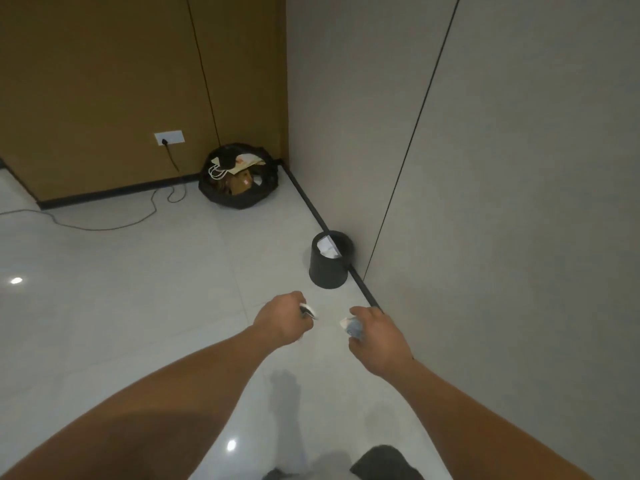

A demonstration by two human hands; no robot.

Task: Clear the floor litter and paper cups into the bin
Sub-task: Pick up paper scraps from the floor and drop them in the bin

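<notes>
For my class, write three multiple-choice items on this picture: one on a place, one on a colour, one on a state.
1. Where does the small bin stand? A mid-floor; B beside the grey wall; C in the far corner.
2. What colour is the back wall behind the rubbish bag? A brown; B blue; C white.
3. What state are the hands in? A both empty; B one holds litter; C both hold litter.
Key: 1 B, it sits at that wall's foot. 2 A, brown panels back the bag. 3 C, the left hand pinches a scrap and the right hand grips crumpled paper.
</notes>
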